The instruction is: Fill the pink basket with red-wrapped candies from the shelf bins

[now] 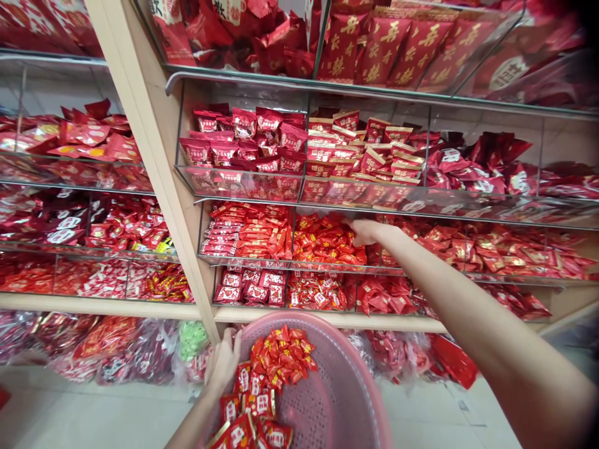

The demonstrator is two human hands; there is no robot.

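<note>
My left hand (225, 358) is closed on the left rim of a pink plastic basket (374, 399) with holes in its bottom. In it lie a heap of small red-and-yellow wrapped candies (283, 355) and several larger red snack packets (243, 430). My right hand (367, 232) reaches into a clear shelf compartment over loose red-and-yellow wrapped candies (322, 240) that look like those in the heap. Its fingers stretch toward the back of the candies, apart from the thumb, with their tips partly hidden. I see nothing held in it.
Clear-fronted shelves (374, 199) hold red packets in divided compartments above and around my right hand. A wooden upright (161, 168) stands left of it, with more stocked shelves beyond. Filled plastic bags (116, 349) lie under the bottom ledge on the tiled floor (435, 418).
</note>
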